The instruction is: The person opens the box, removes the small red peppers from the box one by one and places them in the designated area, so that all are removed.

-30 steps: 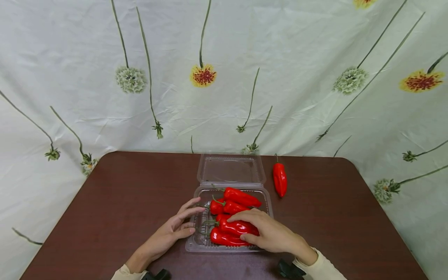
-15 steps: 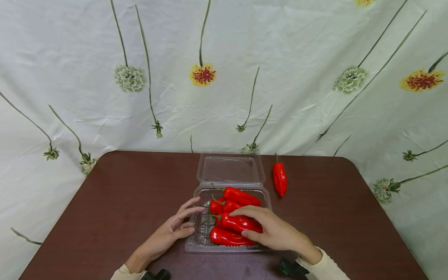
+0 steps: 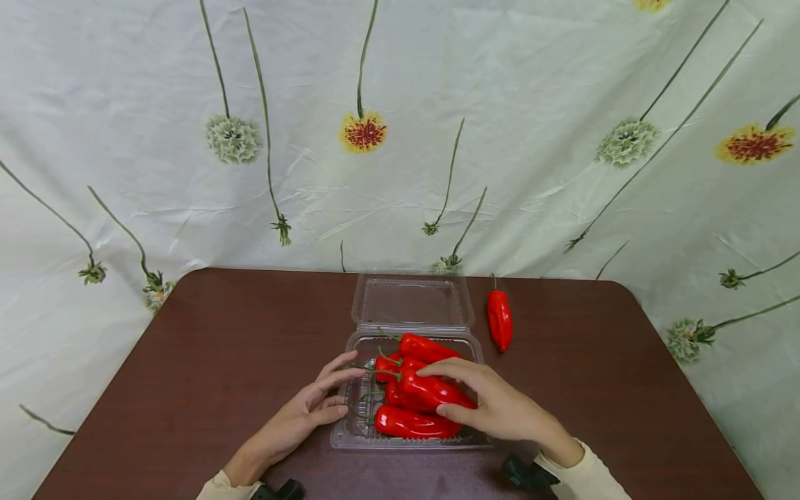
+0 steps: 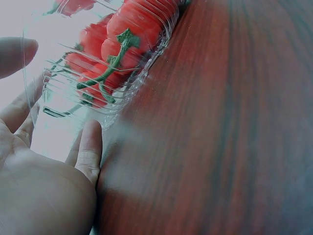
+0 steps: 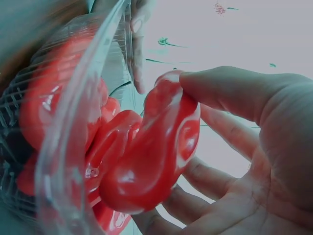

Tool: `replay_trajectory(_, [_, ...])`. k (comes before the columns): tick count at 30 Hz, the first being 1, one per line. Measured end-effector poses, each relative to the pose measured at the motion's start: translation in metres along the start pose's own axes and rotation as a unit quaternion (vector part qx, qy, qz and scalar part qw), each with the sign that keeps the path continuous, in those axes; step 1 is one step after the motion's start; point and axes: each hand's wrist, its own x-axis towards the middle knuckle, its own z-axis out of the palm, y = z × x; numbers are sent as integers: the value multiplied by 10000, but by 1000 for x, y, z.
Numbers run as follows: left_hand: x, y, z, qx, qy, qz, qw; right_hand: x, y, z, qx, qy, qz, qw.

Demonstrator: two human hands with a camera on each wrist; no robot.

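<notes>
The right hand [image 3: 500,406] pinches a glossy, red, elongated pepper with a green stem [image 3: 428,387], the thumb on its near side and the fingers [image 5: 215,176] on its far side, parted only by the pepper's width. That pepper lies slantwise over the other glossy red peppers [image 3: 415,422] in a clear, ribbed plastic container [image 3: 351,442], stem toward the left.

The left hand [image 3: 306,406] holds nothing; its fingers are spread and nearly straight at the container's left wall, though which fingertips touch it is hard to tell. Beyond the container's opened clear lid [image 3: 412,300], to the right, a single red pepper [image 3: 500,321] lies on the dark reddish-brown, wood-grained desk [image 3: 250,340].
</notes>
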Motion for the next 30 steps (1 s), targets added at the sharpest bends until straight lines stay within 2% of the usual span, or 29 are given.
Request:
replay_trajectory(9, [0,-1,0,61,49,-120,9999,0,-1,-5,303,93,-139,9994])
replay_trajectory(17, [-1,0,0,38,47,-81,9999,-1,0,-8,488,136,-212,9985])
replay_trajectory(23, [0,0,1,-9,17,-10,10000,-2,1,-11,345,273,-71,9990])
replay_trajectory(30, [-1,1,1,15,64,-119,9999,-2,1,-13,665,375,29,9971])
